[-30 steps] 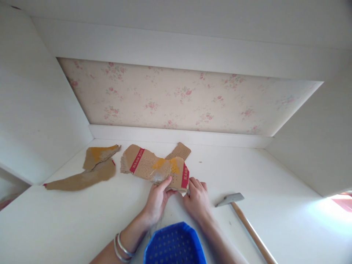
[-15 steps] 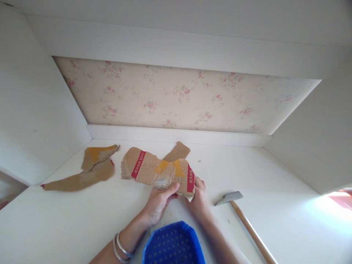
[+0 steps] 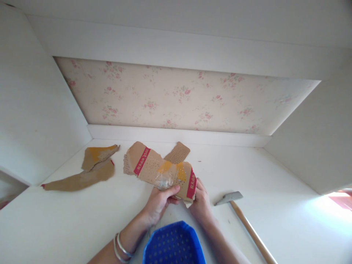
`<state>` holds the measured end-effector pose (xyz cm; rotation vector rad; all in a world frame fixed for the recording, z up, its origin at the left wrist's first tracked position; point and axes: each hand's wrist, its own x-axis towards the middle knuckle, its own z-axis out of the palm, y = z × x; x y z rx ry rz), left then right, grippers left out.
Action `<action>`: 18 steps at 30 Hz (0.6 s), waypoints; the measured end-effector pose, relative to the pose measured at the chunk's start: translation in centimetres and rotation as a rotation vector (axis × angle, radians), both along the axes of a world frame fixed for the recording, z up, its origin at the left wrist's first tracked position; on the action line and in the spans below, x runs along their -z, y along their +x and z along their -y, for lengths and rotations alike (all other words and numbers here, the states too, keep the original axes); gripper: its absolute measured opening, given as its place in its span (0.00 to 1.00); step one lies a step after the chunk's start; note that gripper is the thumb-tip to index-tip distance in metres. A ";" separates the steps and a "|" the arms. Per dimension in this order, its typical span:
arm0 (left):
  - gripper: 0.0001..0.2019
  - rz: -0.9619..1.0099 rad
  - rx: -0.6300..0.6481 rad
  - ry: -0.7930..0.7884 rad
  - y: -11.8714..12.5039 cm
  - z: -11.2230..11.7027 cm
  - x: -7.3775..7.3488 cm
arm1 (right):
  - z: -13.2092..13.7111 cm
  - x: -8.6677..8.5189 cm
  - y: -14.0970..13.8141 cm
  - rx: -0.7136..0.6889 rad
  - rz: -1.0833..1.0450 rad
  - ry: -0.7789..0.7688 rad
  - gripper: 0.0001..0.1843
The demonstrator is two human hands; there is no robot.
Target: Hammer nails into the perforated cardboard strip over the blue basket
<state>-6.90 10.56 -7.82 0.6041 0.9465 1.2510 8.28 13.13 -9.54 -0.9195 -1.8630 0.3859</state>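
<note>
A torn piece of cardboard (image 3: 152, 165), brown with two red printed bands, yellow patches and many small punched holes, is held up above the white surface. My left hand (image 3: 161, 203) grips its lower edge, thumb on the front and fingers beneath. At its right end my right hand (image 3: 202, 200) has its fingers behind the cardboard, partly hidden by it. Just in front of my wrists is a blue basket (image 3: 173, 245) with a perforated bottom. Behind the held piece lies a smaller perforated cardboard strip (image 3: 178, 152).
To the right lies a hammer (image 3: 229, 198) with a wooden handle. Torn cardboard scraps (image 3: 82, 179) lie at the left. White panels (image 3: 308, 146) wall in the surface on both sides, and a floral-patterned back (image 3: 178, 99) faces me.
The held cardboard has tilted, its left end rising and its right end dropping slightly. It has shifted a little to the right, with both hands still on it.
</note>
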 end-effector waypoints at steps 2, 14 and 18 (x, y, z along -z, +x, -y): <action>0.17 0.017 -0.021 0.017 0.0 -0.1 0.0 | -0.2 -0.1 -0.2 -0.006 -0.024 -0.033 0.07; 0.19 -0.193 -0.097 0.095 0.6 0.1 -0.8 | 0.0 -0.6 -0.1 0.156 -0.119 -0.112 0.14; 0.16 -0.244 -0.084 0.095 0.7 0.2 -0.8 | 0.1 -0.6 -0.4 0.137 -0.108 -0.044 0.08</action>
